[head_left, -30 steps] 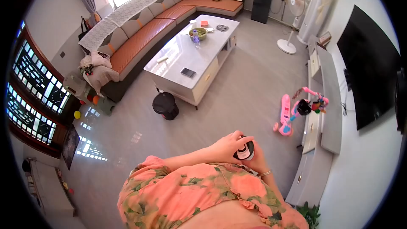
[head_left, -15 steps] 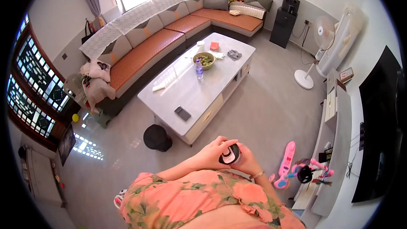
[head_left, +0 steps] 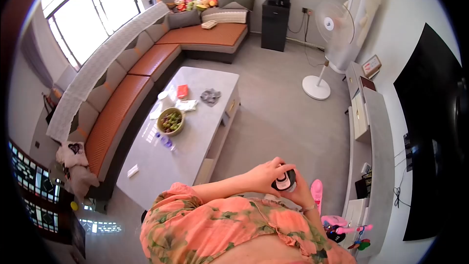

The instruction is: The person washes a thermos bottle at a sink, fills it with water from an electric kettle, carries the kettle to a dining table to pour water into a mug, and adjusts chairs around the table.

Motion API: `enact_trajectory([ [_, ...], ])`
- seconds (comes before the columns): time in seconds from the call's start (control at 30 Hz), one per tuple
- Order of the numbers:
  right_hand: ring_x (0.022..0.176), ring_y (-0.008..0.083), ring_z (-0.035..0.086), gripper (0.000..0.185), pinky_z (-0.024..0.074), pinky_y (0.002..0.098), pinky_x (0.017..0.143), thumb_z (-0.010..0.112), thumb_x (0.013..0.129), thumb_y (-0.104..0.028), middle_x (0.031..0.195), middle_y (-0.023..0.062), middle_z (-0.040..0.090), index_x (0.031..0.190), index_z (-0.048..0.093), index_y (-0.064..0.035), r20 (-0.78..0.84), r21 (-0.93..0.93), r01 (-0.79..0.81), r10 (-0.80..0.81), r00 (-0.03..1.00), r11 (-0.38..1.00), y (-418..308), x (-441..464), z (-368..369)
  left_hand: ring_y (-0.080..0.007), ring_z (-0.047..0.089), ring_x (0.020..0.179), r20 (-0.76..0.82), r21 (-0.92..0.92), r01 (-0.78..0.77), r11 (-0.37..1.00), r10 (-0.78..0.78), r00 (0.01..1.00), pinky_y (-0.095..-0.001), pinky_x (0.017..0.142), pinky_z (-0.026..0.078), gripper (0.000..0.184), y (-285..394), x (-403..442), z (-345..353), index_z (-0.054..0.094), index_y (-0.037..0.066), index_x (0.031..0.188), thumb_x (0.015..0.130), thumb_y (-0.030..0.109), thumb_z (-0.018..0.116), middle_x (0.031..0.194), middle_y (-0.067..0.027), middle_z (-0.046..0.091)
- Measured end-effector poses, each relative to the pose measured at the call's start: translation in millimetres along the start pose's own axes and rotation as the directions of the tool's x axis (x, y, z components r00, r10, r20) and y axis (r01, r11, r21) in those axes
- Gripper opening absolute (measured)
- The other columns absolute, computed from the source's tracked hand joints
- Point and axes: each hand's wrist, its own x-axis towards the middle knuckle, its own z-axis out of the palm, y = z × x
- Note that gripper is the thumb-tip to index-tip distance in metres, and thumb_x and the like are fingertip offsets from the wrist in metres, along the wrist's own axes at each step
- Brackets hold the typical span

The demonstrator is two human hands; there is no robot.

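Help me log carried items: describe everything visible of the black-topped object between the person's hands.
The black-topped object shows the camera a rounded top, a dark rim around a pale patch. The material resembles plastic, though that's uncertain. It is held in the air before the floral shirt, the left hand gripping its left side and reaching over it, the right hand around its right side. The hands hide most of its lower body.

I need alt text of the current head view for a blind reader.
A person's left hand and right hand hold a black-topped object. Beyond are a coffee table with a fruit bowl, a sofa and a white fan.
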Motion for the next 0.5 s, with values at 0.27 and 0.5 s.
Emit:
enact_trajectory([
  [0.27,0.109,0.0327,0.055,0.082,0.045,0.0398,0.093,0.088,0.055,-0.023,0.119,0.0152,0.056,0.125,0.048,-0.0045,0.179,-0.124,0.086,-0.063,0.982,0.989,40,235,-120,-0.0357,0.05,0.114,-0.134,-0.028,0.179,0.984,-0.181,0.974,-0.0402,0.097,0.045,0.092,-86,176,-107,0.038,0.013,0.138,0.06,0.025,0.085,0.13,-0.0174,0.039],
  [0.5,0.113,0.033,0.052,0.083,0.0425,0.0403,0.097,0.088,0.054,-0.023,0.121,0.0146,0.055,0.124,0.048,-0.0052,0.347,-0.066,0.202,-0.168,0.923,0.977,90,440,-139,-0.0364,0.049,0.114,-0.322,0.005,0.305,0.952,-0.287,0.902,-0.0403,0.096,0.044,0.09,-199,267,-194,0.041,0.012,0.136,0.058,0.024,0.085,0.129,-0.0185,0.038],
])
